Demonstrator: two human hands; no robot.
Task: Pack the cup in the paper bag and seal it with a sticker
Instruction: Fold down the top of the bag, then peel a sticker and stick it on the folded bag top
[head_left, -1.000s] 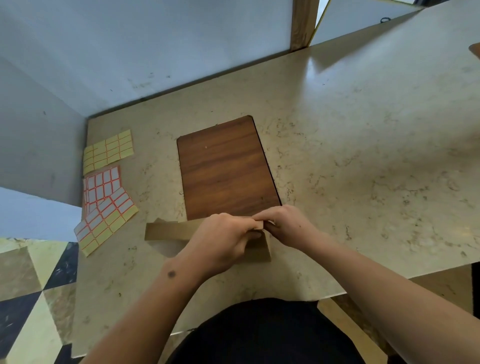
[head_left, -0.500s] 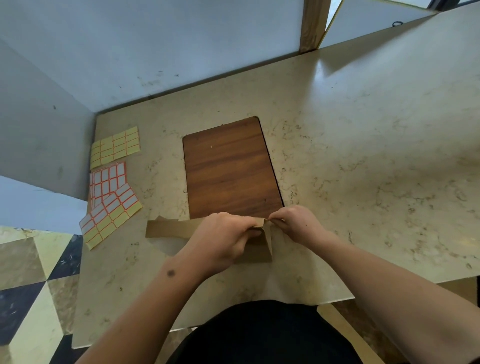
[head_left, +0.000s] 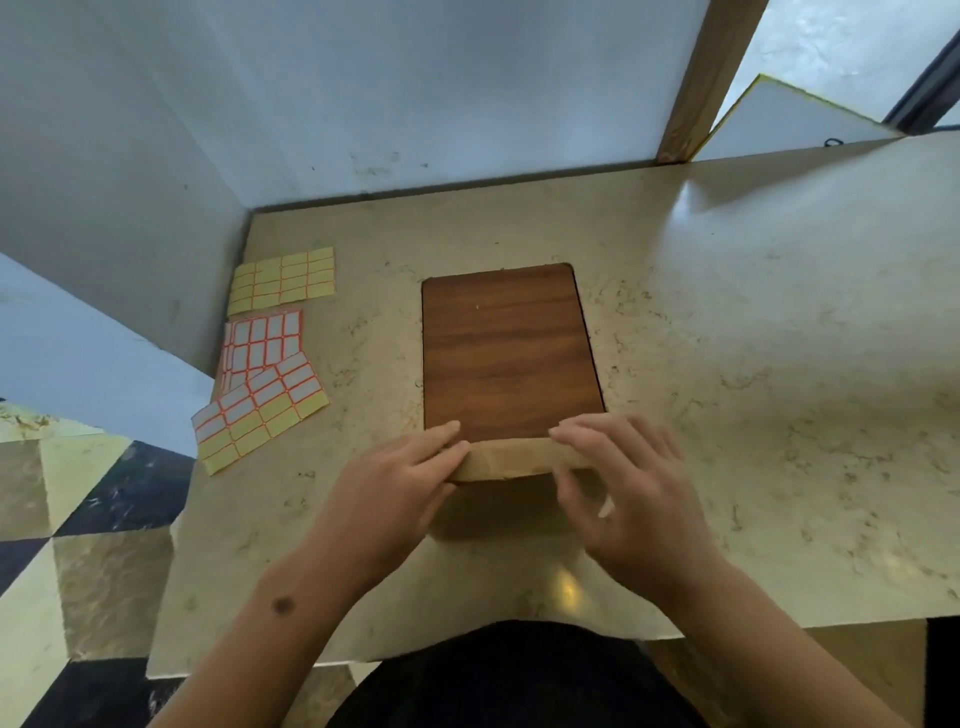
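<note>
A brown paper bag (head_left: 511, 460) stands on the table's near part, its top folded over into a flat strip. My left hand (head_left: 400, 493) presses against the bag's left side, fingers laid along the folded top. My right hand (head_left: 628, 493) grips the right side, fingers over the fold and thumb on the near face. No cup shows; the bag's inside is hidden. Sheets of stickers lie at the left: a yellow sheet (head_left: 283, 280), a red-bordered white sheet (head_left: 262, 343) and a mixed sheet (head_left: 260, 413).
A dark wooden board (head_left: 506, 353) lies flat in the beige marble-look table (head_left: 753, 364), just behind the bag. Grey walls close the back and the left. A wooden post (head_left: 704, 83) stands at the back right. The table's near edge runs in front of my body.
The bag lay low with both hands pinching its top together; now it stands upright with a folded top, and my hands have parted to its two sides. The camera has moved closer.
</note>
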